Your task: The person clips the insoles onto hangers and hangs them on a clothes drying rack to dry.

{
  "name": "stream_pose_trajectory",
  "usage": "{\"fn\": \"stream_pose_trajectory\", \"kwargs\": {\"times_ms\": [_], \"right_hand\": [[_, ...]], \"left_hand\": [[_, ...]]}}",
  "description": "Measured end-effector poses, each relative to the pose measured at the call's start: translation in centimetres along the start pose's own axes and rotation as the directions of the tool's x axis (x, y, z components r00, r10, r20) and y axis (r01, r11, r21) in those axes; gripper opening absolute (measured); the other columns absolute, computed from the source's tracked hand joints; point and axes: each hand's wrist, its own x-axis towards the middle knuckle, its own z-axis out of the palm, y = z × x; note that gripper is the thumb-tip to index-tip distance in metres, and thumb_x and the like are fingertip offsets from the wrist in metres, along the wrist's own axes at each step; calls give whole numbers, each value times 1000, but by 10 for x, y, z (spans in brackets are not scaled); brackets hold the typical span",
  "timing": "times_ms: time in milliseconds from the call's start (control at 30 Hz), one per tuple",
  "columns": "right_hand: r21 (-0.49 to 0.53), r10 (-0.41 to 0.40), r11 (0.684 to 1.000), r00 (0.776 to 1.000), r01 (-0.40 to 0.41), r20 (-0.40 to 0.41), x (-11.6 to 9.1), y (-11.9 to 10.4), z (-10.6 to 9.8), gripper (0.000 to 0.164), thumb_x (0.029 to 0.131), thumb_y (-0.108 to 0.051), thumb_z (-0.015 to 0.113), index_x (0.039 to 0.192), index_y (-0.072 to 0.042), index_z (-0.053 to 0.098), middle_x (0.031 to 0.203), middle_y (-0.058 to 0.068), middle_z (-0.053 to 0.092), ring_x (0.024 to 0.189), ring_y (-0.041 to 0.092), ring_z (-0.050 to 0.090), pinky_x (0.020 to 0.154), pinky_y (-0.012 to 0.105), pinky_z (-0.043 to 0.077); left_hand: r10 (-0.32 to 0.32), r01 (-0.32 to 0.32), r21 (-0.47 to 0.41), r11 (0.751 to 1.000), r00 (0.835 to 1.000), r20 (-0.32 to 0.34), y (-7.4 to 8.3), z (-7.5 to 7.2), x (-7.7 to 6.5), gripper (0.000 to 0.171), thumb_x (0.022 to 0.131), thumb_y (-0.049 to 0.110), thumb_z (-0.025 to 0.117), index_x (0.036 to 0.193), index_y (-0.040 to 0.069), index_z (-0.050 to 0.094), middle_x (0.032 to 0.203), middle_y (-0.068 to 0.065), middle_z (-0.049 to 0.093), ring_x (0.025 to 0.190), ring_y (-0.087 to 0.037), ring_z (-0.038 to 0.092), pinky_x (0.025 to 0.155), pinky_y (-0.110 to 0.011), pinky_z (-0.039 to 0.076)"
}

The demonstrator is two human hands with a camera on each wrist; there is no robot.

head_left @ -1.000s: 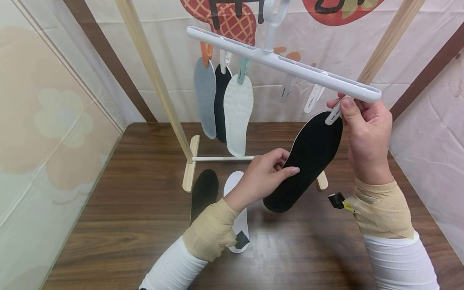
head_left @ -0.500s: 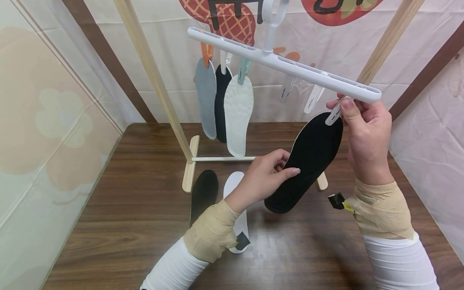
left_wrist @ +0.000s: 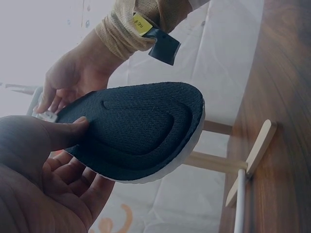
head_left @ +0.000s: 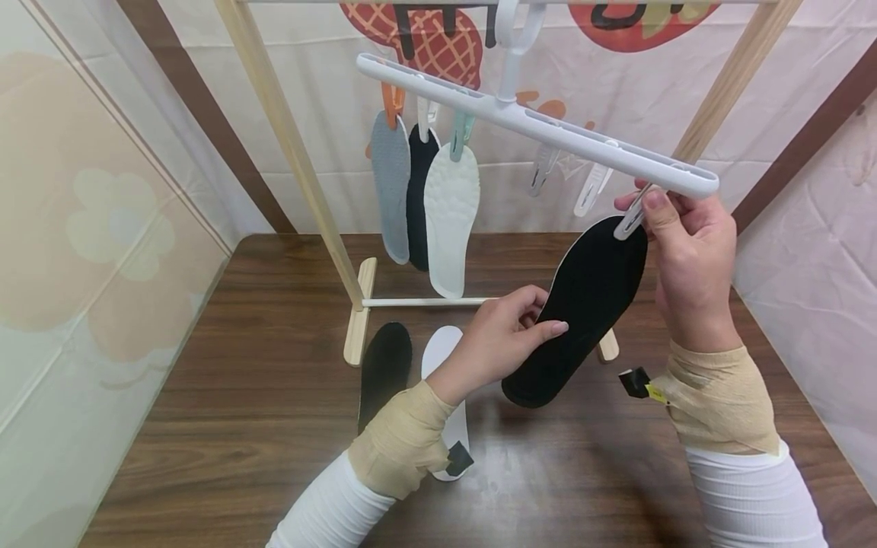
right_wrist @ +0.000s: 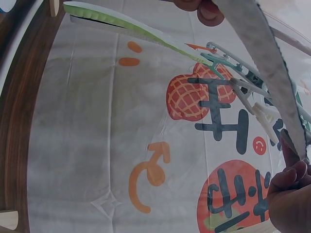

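Under the right end of the white clip hanger point(head_left: 548, 128), a person is holding a black insole point(head_left: 592, 297) aslant, its upper end lying at a translucent clip point(head_left: 629, 221) and its lower end tilting down and leftward above the wooden table point(head_left: 247, 449). The right hand point(head_left: 697, 255) is pinching the clip between thumb and fingers just below the bar, probably to work its jaws and to keep the hanger from swinging; whether those jaws are fully biting cannot be told. The left hand point(head_left: 503, 335) is gripping the insole's left edge, thumb on the black face and fingers behind, with only the insole's thickness between them, seemingly bearing its weight and steadying its angle. Toward the hanger's left end, a gray insole point(head_left: 391, 190), a second black insole point(head_left: 421, 205) and a textured white insole point(head_left: 452, 221) are hanging from separate clips, apparently spaced along the bar for room. On the table, nearer its left edge than its right, a dark insole point(head_left: 387, 361) and a smooth white insole point(head_left: 440, 346) are lying side by side, partly hidden by the left forearm.
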Motion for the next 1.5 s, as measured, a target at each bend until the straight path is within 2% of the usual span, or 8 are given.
{"fn": "stream_pose_trajectory", "kwargs": {"times_ms": [133, 333, 433, 700, 1233, 1400, 1500], "right_hand": [[38, 20, 999, 1000, -20, -1, 0, 1, 0, 17, 97, -1, 64, 109, 11, 65, 87, 16, 71, 86, 25, 68, 72, 27, 37], [17, -27, 999, 1000, 27, 4, 0, 1, 2, 20, 97, -3, 64, 108, 13, 64, 84, 14, 70, 84, 23, 69, 72, 25, 41], [30, -20, 999, 1000, 20, 2, 0, 1, 3, 22, 97, -4, 65, 109, 14, 64, 86, 15, 70, 84, 24, 69, 73, 26, 41], [18, -39, 999, 999, 39, -8, 0, 1, 4, 35, 96, -5, 66, 116, 22, 57, 93, 17, 67, 83, 24, 68, 76, 27, 44], [18, -34, 999, 999, 34, -14, 4, 1, 4, 31, 96, -5, 66, 115, 19, 60, 92, 16, 65, 85, 24, 67, 76, 27, 41], [63, 16, 998, 1000, -14, -27, 5, 0, 2, 24, 96, -3, 64, 113, 14, 63, 93, 15, 65, 88, 27, 67, 80, 28, 41], [54, 4, 999, 1000, -3, -27, 6, 0, 2, 22, 96, -3, 63, 111, 14, 63, 92, 15, 64, 87, 27, 67, 81, 28, 42]], "left_hand": [[-13, 13, -5, 1000, 1000, 3, 1, 0, -1, 18, 93, 27, 75, 105, 15, 68, 83, 4, 65, 73, -5, 56, 68, -21, 45], [-25, 25, -1, 1000, 1000, 8, 2, 1, 0, 19, 93, 27, 75, 106, 15, 68, 81, 5, 63, 73, -6, 56, 67, -21, 44], [-32, 32, 0, 1000, 999, 9, 2, 1, 0, 19, 93, 27, 75, 106, 15, 68, 81, 5, 63, 73, -6, 56, 68, -21, 44], [-43, 43, -17, 999, 999, 20, 4, 0, 0, 20, 94, 28, 75, 107, 15, 67, 83, 5, 63, 74, -7, 56, 68, -21, 44], [-39, 40, -19, 999, 998, 51, 4, 0, 1, 21, 96, 28, 71, 112, 15, 66, 88, 6, 65, 77, -7, 56, 71, -21, 45], [-31, 33, -19, 999, 997, 75, 3, 0, 1, 28, 97, 27, 70, 121, 14, 66, 97, 5, 72, 84, -5, 63, 78, -20, 48], [-17, 20, -30, 999, 996, 87, 2, -1, 1, 32, 98, 26, 69, 126, 13, 65, 104, 2, 75, 88, -4, 67, 82, -20, 50]]}}
